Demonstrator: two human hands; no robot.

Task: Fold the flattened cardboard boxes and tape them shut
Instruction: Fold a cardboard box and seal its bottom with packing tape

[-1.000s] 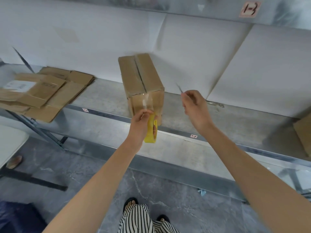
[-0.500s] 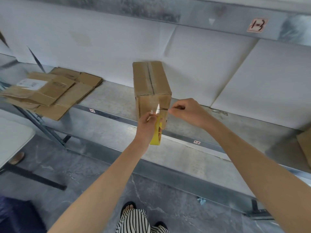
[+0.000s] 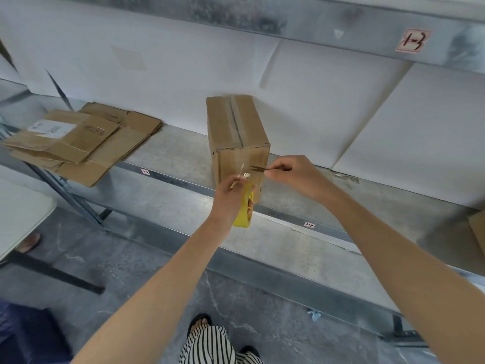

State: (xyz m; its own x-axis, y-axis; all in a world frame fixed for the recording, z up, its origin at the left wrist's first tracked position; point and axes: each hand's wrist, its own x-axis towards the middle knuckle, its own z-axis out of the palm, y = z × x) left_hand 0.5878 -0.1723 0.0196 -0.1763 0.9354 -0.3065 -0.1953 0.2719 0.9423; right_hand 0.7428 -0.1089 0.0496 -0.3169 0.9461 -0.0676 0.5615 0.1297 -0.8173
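Cardboard box (image 3: 237, 132): upright on shelf (image 3: 170, 155).
Left hand (image 3: 228, 198): grips yellow tape roll (image 3: 242, 216).
Right hand (image 3: 299, 177): pinches thin metal tool (image 3: 256, 168) at box front.

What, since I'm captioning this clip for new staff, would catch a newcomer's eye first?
The folded cardboard box standing in the middle of the metal shelf draws the eye first, with both hands at its near face. The left hand grips a yellow tape roll, and the right hand pinches a thin dark tool just above the roll. Next comes the stack of flattened boxes at the shelf's left end.
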